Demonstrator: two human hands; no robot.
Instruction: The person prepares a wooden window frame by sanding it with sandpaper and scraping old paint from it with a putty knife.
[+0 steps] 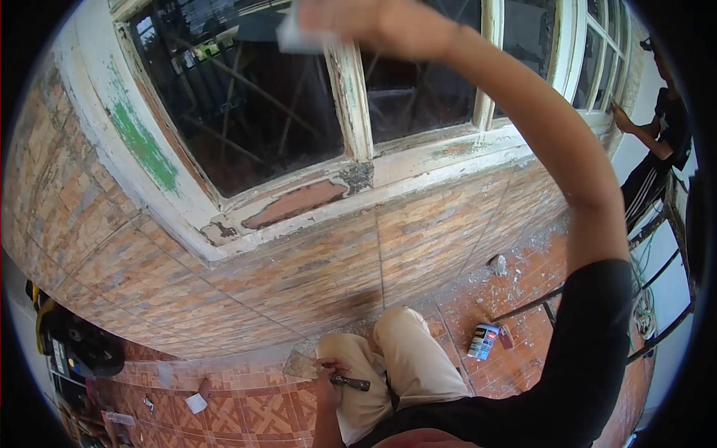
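Note:
My left hand [327, 381] is closed around a putty knife [349, 383] in front of my knees, its wide blade [301, 366] pointing left. My right hand [388, 28] is raised at the top of the view against the window and smeared by motion. A pale, flat, whitish piece [302, 36] shows at its fingers, too blurred to name exactly. Beneath that arm runs the wooden window frame [351, 104], its white paint worn and flaking. Green paint [138, 145] shows on the left post, and a bare reddish patch [295, 204] on the lower rail.
Stone-patterned tiles [314, 254] cover the wall below the window. Paint chips lie on the floor around a labelled tin [483, 341]. A metal frame [650, 299] stands at the right, near another person [661, 142] at the window's far end. Black equipment [75, 343] sits lower left.

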